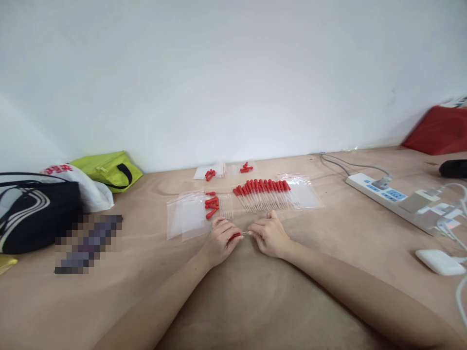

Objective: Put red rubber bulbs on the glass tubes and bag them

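Note:
My left hand [221,240] is closed on a red rubber dropper bulb [235,236], part of which shows between the fingers. From the right, my right hand [270,236] pinches a thin clear glass dropper tube [244,233]. Tube and bulb meet in the gap between my hands; how deep the tube sits is too small to tell. Just beyond lies a row of several droppers with red bulbs [260,187], their clear tips toward me. Loose red bulbs [212,206] rest past my left hand, beside several bare glass tubes [226,206].
Clear plastic bags [193,216] lie at the left, another bag [308,192] at the right. Two small heaps of red bulbs [210,175] [246,167] sit near the wall. A power strip [394,199] with cables and a white charger [440,262] occupies the right; a black bag [40,214] the left.

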Demonstrator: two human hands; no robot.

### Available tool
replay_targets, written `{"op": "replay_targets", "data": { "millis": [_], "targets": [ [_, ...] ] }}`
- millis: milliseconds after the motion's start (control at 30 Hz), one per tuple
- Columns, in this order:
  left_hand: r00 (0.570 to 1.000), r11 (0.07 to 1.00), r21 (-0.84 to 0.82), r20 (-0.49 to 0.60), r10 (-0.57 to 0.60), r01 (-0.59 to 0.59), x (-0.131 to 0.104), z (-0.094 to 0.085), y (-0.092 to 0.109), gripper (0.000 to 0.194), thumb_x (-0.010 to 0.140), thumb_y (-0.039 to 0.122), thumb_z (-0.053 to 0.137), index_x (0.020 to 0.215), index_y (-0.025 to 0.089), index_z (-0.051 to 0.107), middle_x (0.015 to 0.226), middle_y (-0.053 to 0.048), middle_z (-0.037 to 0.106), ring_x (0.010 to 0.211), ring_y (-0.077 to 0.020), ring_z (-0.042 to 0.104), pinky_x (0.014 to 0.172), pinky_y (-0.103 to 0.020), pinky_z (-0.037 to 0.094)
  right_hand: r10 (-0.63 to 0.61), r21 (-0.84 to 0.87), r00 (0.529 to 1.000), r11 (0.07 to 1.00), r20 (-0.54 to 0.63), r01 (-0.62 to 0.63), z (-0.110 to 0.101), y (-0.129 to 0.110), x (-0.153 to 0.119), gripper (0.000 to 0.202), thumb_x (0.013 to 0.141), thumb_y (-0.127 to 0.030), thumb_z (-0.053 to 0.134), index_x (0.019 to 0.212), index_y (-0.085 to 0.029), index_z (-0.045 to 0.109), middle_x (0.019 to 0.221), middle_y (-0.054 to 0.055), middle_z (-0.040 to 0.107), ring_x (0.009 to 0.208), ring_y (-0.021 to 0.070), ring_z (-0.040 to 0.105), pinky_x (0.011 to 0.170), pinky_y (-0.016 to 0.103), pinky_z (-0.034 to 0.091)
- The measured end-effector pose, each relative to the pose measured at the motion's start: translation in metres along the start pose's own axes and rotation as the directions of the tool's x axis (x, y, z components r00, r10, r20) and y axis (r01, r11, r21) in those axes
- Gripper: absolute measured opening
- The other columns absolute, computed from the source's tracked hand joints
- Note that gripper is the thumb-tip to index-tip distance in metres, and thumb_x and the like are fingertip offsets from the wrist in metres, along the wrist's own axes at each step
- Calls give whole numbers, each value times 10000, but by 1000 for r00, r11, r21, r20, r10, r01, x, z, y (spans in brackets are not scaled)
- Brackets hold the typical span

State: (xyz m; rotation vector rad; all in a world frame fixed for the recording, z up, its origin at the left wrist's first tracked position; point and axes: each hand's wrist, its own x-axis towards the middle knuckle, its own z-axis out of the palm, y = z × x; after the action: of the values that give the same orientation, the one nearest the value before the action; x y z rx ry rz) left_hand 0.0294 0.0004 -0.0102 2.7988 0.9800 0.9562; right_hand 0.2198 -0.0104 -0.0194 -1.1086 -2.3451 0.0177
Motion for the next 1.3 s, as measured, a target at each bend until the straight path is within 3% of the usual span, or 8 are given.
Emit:
{"op": "replay_targets", "data": {
  "millis": [200,433,600,700,767,967,1100,1300],
  "targets": [
    [1000,1000,27,24,0,-1,0,0,-1,172,849,278,465,742,200,576,702,0,642,693,-140,562,856,-362,308,25,-15,999,1000,28,-24,0,0,1,202,826,-181,413,699,-178,571,663,-7,635,601,99,495,639,288,154],
    [995,985,172,-93,-19,35,3,-6,-10,114,834,309,520,818,246,614,755,13,673,753,-162,571,908,-414,229,14,-35,998,999,63,-12,-16,-5,11,223,846,-256,425,733,-191,606,684,10,647,673,128,520,646,297,159],
    [948,945,224,-265,-175,237,2,-3,-17,288,777,367,574,1031,233,565,969,-65,631,923,-233,542,879,-411,285,140,-67,988,988,59,-136,-17,-5,13,200,813,-257,469,702,-203,626,686,17,649,721,151,531,645,296,170],
    [890,905,160,-311,-333,395,1,1,-23,345,757,338,578,1073,212,517,1016,-88,581,933,-251,525,807,-397,354,360,-24,933,932,-20,-361,-14,4,22,235,823,-262,453,681,-212,634,666,6,653,696,151,540,650,297,187],
    [875,902,92,-301,-379,422,0,3,-27,309,746,302,581,1033,206,514,977,-78,571,906,-241,527,769,-378,393,478,2,875,878,-81,-479,-10,12,35,242,823,-278,449,691,-217,643,674,12,661,706,163,550,666,306,200],
    [845,885,51,-326,-423,463,-1,3,-33,193,699,253,614,857,186,524,820,-54,553,806,-235,518,732,-385,420,593,-57,779,787,-205,-615,12,27,79,223,805,-300,448,808,-198,647,719,64,668,779,214,564,724,347,216],
    [822,868,-8,-316,-474,497,-3,4,-35,177,701,240,606,841,176,519,803,-51,536,774,-218,515,708,-369,434,620,-107,756,754,-210,-648,23,31,87,207,783,-310,468,818,-170,616,713,87,660,758,223,571,736,363,212],
    [802,869,-23,-375,-465,494,-3,2,-35,131,714,242,591,820,188,536,777,-37,533,749,-203,518,701,-352,440,613,-125,763,756,-206,-642,19,29,83,230,783,-360,475,779,-161,590,704,82,650,748,217,567,735,358,207]
  ]
}}
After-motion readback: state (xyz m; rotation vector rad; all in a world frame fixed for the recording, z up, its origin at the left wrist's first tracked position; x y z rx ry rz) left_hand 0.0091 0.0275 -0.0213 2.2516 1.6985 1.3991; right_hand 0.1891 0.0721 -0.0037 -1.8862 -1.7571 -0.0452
